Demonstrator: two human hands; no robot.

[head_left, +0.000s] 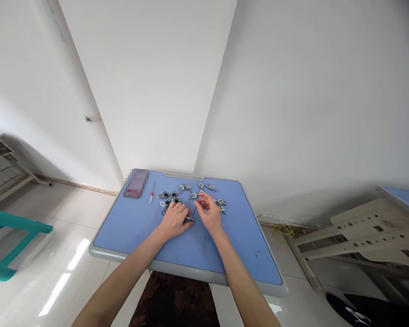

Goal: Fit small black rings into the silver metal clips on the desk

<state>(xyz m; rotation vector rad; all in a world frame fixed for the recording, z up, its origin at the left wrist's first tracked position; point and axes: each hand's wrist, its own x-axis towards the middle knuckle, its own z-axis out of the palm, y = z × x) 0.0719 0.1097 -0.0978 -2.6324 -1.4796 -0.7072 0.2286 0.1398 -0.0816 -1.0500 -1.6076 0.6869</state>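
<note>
My left hand (173,220) is curled low over the blue tabletop (129,236), near its middle, with thumb and fingers closed around a small silvery metal fitting with projecting ends (190,218). My right hand (210,215) is just beside it, thumb and fingertips pinching the top of a thin, dark, straight tool (194,210), which slants down toward that fitting; I can't tell whether its tip touches.

Beyond and to the right of my right hand, I have more loose silvery metal fittings (221,205) scattered in small groups. A mixed cluster of metal plates and black round pieces (170,197) lies just beyond my left hand. Left of the cluster is a slim screwdriver with a red-and-clear handle (151,195), its shaft pointing away from me. Near the far left corner I see a blurred, purplish rectangular item (137,183), too pixelated to identify.
</note>
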